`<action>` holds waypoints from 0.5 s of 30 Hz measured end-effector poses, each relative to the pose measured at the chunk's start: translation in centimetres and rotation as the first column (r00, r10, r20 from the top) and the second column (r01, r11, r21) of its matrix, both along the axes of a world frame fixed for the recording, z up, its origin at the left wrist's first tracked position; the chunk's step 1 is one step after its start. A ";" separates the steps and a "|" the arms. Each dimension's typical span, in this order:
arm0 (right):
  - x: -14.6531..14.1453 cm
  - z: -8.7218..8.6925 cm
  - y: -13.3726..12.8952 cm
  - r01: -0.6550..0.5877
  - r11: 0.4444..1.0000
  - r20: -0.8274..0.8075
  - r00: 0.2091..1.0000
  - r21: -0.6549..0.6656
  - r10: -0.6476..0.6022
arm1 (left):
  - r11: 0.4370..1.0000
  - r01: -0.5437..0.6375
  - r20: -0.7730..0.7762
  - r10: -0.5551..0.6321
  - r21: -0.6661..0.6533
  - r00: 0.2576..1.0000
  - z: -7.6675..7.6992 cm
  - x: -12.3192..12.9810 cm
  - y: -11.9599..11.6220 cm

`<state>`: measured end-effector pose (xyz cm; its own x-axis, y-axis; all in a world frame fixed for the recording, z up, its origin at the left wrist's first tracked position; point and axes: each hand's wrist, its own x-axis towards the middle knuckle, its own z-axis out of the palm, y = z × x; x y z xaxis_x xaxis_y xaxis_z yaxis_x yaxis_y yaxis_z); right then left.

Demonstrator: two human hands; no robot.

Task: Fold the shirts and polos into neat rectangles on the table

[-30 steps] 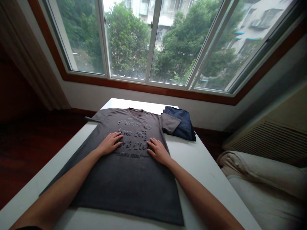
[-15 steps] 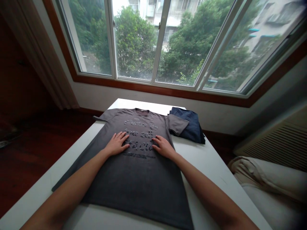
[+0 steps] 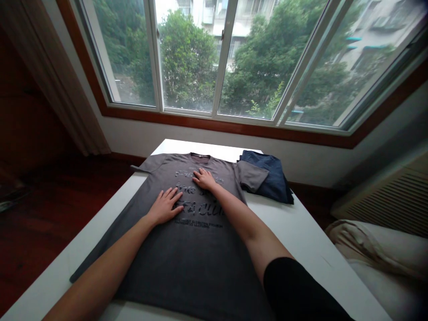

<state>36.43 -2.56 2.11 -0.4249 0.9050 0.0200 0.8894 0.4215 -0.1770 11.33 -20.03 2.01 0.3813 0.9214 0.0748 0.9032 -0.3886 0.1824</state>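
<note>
A dark grey T-shirt (image 3: 194,258) with black printed lettering lies spread out, front up, its collar toward the window. My left hand (image 3: 165,207) rests flat on the left part of the print, fingers spread. Farther up, my right hand (image 3: 204,179) lies on the upper lines of lettering below the collar, fingers apart and covering some letters. Neither hand grips the cloth. The shirt's right sleeve overlaps a folded dark navy garment pile (image 3: 267,171); its left sleeve reaches past the table edge.
The white table (image 3: 301,232) carries the shirt and the navy pile at its far right corner. Beyond it stand a wall and a wide window (image 3: 187,113). A beige cushioned seat (image 3: 384,249) is on the right, and a curtain (image 3: 72,98) hangs on the left.
My right hand has moved up and left across the print, from the lower lettering to near the collar. My left hand has stayed in almost the same place on the shirt.
</note>
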 end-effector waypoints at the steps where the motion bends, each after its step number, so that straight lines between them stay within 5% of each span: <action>1: 0.0 -0.3 0.8 0.018 1.000 -0.006 1.000 -0.008 -0.018 | 1.000 0.001 0.002 -0.001 0.002 1.000 0.0 0.0 0.0; 8: 5.8 -1.5 4.9 0.217 0.976 -0.009 0.976 -0.019 -0.217 | 1.000 -0.003 0.012 0.003 -0.002 1.000 0.2 -0.1 0.1; 15: 12.1 -2.2 5.7 0.393 0.920 0.009 0.920 0.011 -0.393 | 1.000 -0.005 0.022 0.005 -0.011 1.000 0.2 -0.3 0.2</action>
